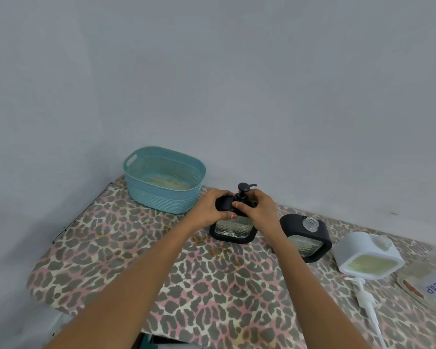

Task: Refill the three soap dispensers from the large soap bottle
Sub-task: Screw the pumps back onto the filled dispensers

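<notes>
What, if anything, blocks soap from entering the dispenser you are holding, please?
The black pump sits in its neck, closing it. The right hand grips the pump's collar; the left hand holds the dispenser by its shoulder.

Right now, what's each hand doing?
Left hand: grips the dispenser by its black top.
Right hand: grips the pump at its collar.

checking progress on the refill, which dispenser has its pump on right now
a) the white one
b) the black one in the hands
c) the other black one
B: the black pump, gripped by the right hand, sits on the held black dispenser in the left hand; the other black dispenser and the white dispenser show open necks.
</notes>
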A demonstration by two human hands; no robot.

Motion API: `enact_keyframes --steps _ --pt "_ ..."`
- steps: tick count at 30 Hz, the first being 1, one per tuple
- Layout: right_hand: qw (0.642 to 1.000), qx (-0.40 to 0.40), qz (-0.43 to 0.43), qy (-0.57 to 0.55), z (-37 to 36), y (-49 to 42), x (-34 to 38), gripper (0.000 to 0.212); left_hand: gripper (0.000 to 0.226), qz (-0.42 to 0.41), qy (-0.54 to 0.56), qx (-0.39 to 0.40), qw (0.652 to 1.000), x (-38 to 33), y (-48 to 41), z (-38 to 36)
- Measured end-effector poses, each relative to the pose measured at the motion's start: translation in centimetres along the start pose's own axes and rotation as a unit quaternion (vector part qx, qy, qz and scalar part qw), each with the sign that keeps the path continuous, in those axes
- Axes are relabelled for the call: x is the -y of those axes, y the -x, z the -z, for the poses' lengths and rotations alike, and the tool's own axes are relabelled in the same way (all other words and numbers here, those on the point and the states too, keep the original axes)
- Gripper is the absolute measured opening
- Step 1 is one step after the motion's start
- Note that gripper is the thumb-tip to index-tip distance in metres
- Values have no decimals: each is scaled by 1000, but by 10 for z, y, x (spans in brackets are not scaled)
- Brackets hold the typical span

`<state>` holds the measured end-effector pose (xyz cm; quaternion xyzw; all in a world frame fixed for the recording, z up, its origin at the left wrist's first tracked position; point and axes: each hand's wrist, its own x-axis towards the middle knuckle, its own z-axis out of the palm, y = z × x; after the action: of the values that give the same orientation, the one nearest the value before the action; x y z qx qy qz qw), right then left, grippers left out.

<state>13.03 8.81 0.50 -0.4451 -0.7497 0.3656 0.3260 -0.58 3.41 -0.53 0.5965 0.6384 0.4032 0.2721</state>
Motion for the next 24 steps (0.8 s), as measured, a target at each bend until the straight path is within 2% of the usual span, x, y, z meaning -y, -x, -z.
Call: enact_keyframes --steps 8,15,24 --pt "995 -90 -33 -18 -13 3 5 41 51 -1 -8 -5 1000 -3 2 0" --pt "983 -176 -49 -23 -27 6 8 42 46 -10 7 -14 1000 -8 5 0" --pt "983 -180 -37 -13 -29 11 6 42 49 -1 0 -7 1000 -3 1 0"
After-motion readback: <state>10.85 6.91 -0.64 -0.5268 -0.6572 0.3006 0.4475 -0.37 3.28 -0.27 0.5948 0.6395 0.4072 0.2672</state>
